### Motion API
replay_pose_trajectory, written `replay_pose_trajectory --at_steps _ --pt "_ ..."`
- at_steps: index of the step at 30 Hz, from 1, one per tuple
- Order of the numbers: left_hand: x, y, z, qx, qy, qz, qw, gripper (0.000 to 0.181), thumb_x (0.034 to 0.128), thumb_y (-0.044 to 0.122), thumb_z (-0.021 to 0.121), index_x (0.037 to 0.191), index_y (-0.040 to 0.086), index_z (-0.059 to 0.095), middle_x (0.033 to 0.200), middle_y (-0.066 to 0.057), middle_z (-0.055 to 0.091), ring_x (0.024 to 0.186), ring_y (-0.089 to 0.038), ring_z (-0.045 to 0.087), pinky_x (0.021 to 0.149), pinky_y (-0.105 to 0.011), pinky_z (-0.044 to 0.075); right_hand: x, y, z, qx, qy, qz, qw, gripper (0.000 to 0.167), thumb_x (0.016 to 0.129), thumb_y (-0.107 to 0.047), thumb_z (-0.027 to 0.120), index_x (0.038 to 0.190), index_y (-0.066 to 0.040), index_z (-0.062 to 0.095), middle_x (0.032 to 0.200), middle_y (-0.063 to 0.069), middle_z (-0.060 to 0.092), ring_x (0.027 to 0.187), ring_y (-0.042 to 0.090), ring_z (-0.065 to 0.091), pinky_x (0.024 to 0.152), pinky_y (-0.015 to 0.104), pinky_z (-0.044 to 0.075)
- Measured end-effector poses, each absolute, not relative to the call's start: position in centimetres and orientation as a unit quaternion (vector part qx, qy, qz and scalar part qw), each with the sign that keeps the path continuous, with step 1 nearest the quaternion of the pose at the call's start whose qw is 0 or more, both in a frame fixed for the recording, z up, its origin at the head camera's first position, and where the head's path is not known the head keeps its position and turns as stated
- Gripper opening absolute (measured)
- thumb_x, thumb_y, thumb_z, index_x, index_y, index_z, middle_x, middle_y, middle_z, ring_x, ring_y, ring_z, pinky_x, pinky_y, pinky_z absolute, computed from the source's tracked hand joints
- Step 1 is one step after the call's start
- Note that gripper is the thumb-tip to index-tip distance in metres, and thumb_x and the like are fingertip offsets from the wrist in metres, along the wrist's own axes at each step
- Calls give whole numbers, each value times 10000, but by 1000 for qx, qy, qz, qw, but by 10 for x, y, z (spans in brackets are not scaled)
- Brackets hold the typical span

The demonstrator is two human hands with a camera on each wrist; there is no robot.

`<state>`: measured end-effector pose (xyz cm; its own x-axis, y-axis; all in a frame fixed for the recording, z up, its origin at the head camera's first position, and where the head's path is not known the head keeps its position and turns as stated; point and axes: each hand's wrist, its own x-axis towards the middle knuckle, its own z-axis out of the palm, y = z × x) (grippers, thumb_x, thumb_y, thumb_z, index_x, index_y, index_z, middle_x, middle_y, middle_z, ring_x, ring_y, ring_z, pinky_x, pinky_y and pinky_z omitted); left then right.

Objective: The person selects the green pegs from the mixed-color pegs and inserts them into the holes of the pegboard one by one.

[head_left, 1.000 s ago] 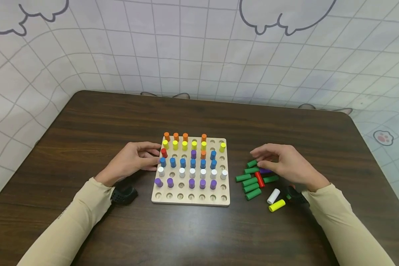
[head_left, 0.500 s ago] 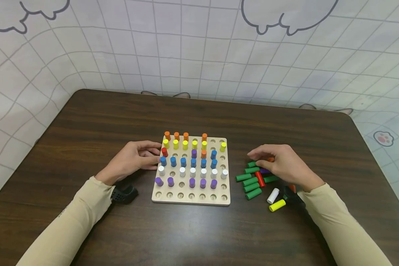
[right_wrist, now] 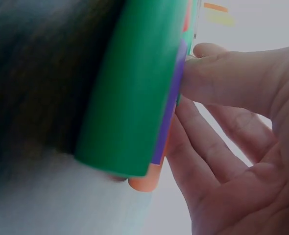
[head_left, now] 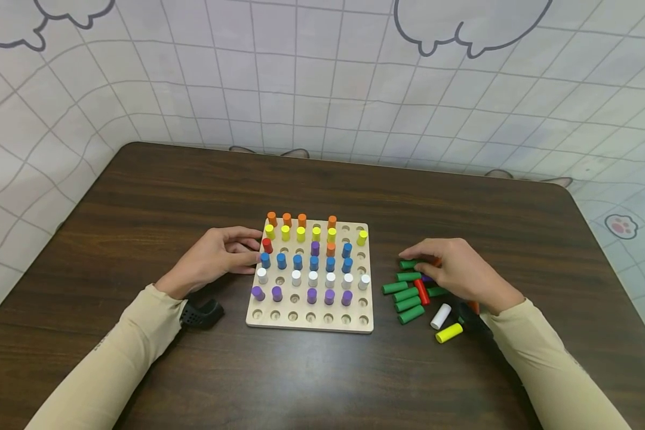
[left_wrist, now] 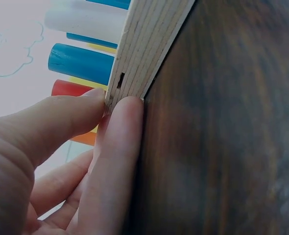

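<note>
A light wooden pegboard (head_left: 301,319) lies on the table, with rows of orange, yellow, blue, white and purple pegs and one red peg (head_left: 267,245). At its left edge my left hand (head_left: 215,260) grips the board; the left wrist view shows the thumb by the top edge and a finger against the side. My right hand (head_left: 457,269) is over the loose pegs, thumb and index finger around the far green peg (head_left: 410,264). A purple peg (right_wrist: 170,105) and an orange peg (right_wrist: 145,182) lie beside the thumb in the right wrist view, partly hidden by a near green peg (right_wrist: 132,93).
Right of the board lie several more green pegs (head_left: 407,304), a red peg (head_left: 421,291), a white peg (head_left: 441,316) and a yellow peg (head_left: 449,333). The dark wooden table (head_left: 312,382) meets a grid-patterned cloth (head_left: 322,77) behind.
My right thumb and index finger have come down around the far green peg, which has turned slightly. The left hand stays at the board's edge.
</note>
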<state>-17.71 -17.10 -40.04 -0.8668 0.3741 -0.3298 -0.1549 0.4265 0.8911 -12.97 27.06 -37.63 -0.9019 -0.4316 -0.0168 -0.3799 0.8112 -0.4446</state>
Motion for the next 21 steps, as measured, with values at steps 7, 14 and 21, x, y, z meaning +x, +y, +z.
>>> replay_pose_trajectory --at_steps 7,14,21 --pt "-177 -171 -400 72 811 525 250 570 948 109 745 1471 41 527 1290 -188 621 997 -146 702 836 -321 632 -128 270 -374 -222 952 -203 51 353 903 -7 750 1227 -147 763 1203 59 776 1041 230 721 890 467 610" --pt "-176 -171 -401 75 812 523 248 577 945 114 750 1472 42 526 1298 -192 621 1012 -155 701 838 -320 632 -128 271 -374 -224 953 -201 24 339 904 -14 751 1221 -134 763 1174 49 783 1024 219 733 887 467 607" --pt "-177 -171 -401 75 811 525 248 572 947 109 746 1472 48 527 1293 -190 624 1014 -154 702 838 -319 632 -125 272 -371 -213 952 -220 16 414 903 14 733 1296 -113 708 1151 52 776 1029 221 733 897 471 606"
